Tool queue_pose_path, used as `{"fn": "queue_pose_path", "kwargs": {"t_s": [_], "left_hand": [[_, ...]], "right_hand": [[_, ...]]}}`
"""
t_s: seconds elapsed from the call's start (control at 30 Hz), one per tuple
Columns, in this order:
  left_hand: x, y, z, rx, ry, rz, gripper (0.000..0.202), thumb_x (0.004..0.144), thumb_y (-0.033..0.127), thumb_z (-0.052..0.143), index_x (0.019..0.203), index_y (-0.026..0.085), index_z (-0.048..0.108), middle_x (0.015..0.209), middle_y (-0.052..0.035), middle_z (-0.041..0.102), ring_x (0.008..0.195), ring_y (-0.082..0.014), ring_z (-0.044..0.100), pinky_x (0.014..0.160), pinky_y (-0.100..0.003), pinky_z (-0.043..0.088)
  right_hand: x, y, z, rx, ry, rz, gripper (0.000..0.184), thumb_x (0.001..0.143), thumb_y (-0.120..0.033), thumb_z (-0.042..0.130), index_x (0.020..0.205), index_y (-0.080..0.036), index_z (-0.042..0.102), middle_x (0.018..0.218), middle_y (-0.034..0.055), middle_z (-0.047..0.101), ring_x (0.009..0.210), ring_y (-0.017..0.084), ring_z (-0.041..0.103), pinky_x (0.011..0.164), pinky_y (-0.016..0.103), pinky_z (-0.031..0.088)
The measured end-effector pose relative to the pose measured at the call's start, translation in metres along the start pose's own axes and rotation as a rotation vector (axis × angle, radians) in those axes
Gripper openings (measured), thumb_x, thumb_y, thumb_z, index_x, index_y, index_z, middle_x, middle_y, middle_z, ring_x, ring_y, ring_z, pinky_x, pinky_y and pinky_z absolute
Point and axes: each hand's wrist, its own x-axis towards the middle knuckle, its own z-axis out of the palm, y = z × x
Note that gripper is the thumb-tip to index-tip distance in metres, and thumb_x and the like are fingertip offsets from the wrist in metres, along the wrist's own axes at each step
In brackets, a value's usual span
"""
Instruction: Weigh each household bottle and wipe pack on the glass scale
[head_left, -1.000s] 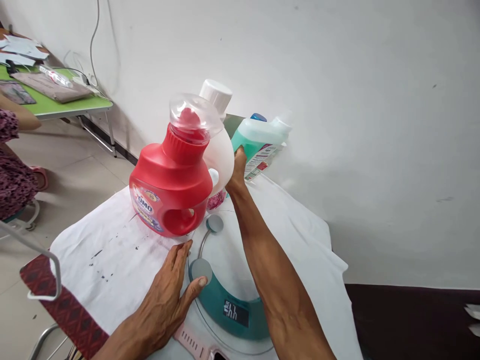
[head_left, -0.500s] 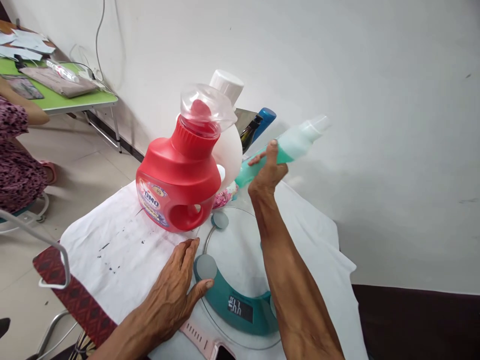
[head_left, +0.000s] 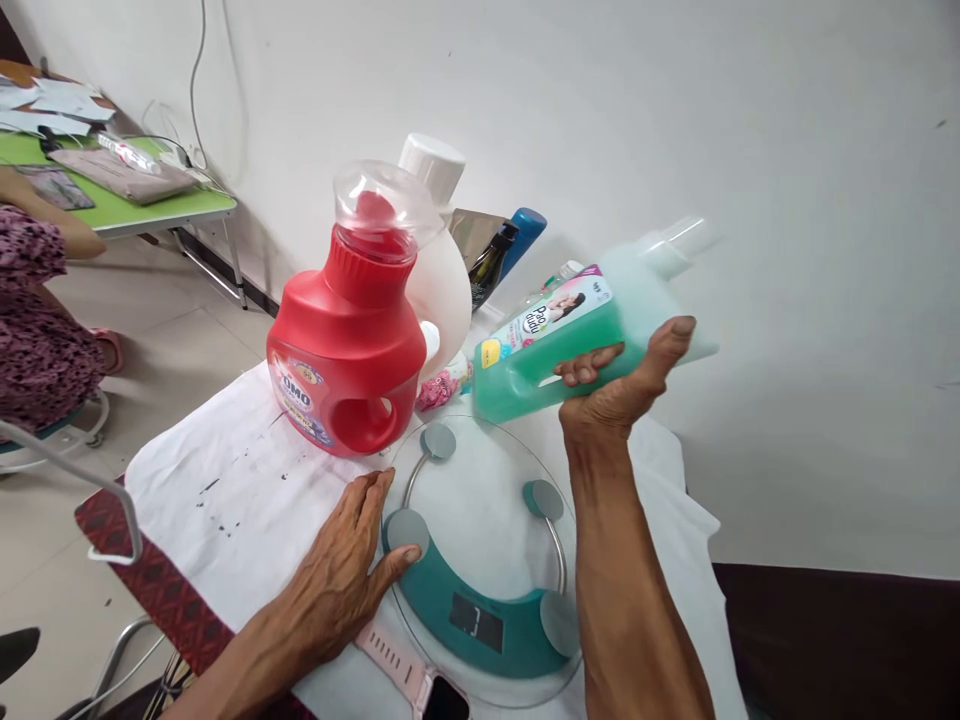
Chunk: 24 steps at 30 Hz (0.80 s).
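Tilted over the far side of the scale is a jug of green liquid [head_left: 555, 365] with a "Pao dudu" label and a whitish upper part. My right hand [head_left: 619, 385] grips it by the handle. Whether its base touches anything I cannot tell. My left hand [head_left: 341, 560] lies with fingers stretched and thumb apart at the left rim of the round glass scale [head_left: 480, 500], which has a teal display band. A red OMO detergent jug [head_left: 345, 350] stands upright beyond my left fingers. At the near edge lies a smartwatch [head_left: 442, 695] with a pink strap.
Behind the red jug are a white-capped jug [head_left: 446, 280], a dark pump bottle [head_left: 491, 265], a blue bottle [head_left: 525, 240] and a pink packet [head_left: 442, 385]. A white cloth [head_left: 225, 470] covers the table. At left, a person [head_left: 34, 300] sits by a green table [head_left: 172, 205].
My right hand has moved right with the green jug, turning its label into view. The scale's display reading has changed. My left hand stays in about the same place.
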Motion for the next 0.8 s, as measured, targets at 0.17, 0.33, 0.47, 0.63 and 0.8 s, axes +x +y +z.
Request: {"fn": "queue_pose_path", "kwargs": {"t_s": [0.17,0.33,0.47,0.63,0.8], "left_hand": [[-0.001,-0.002,0.002,0.032,0.01,0.008,0.062,0.109,0.045,0.051,0.164,0.024,0.033,0.155,-0.0191,0.053,0.147,-0.035,0.056,0.118,-0.059,0.053],[-0.001,0.001,-0.004,0.024,-0.011,0.057,0.068,0.108,0.052,0.053,0.166,0.025,0.03,0.155,-0.0204,0.052,0.145,-0.0361,0.057,0.118,-0.06,0.053],[-0.001,0.002,-0.009,0.088,-0.055,0.117,0.096,0.098,0.067,0.063,0.17,0.02,0.019,0.161,-0.0262,0.046,0.151,-0.0421,0.051,0.118,-0.063,0.052],[-0.001,0.0,-0.009,0.167,-0.095,0.166,0.1,0.1,0.07,0.056,0.171,0.015,0.012,0.168,-0.0297,0.039,0.157,-0.042,0.044,0.122,-0.063,0.047],[0.0,-0.002,-0.008,0.23,-0.113,0.178,0.096,0.103,0.07,0.05,0.171,0.013,0.013,0.172,-0.0301,0.034,0.16,-0.0407,0.039,0.126,-0.063,0.041]], "right_hand": [[-0.007,-0.032,-0.003,-0.021,-0.065,-0.101,0.071,0.097,-0.077,0.045,0.049,-0.025,0.034,0.042,-0.0069,0.023,0.036,0.009,0.03,0.041,0.027,0.041],[-0.02,-0.07,-0.02,-0.135,-0.253,-0.218,0.079,0.088,-0.091,0.041,0.045,-0.026,0.027,0.036,-0.0053,0.019,0.031,0.01,0.026,0.036,0.029,0.032],[-0.045,-0.09,-0.048,-0.221,-0.249,-0.21,0.082,0.074,-0.1,0.049,0.045,-0.027,0.023,0.035,-0.0046,0.018,0.03,0.011,0.025,0.032,0.031,0.029],[-0.086,-0.099,-0.08,-0.315,-0.208,-0.097,0.087,0.065,-0.109,0.041,0.041,-0.028,0.022,0.033,-0.0021,0.017,0.028,0.013,0.024,0.029,0.034,0.025],[-0.116,-0.108,-0.099,-0.387,-0.206,-0.118,0.087,0.065,-0.108,0.046,0.039,-0.028,0.03,0.031,-0.0023,0.018,0.026,0.015,0.026,0.029,0.035,0.026]]}}
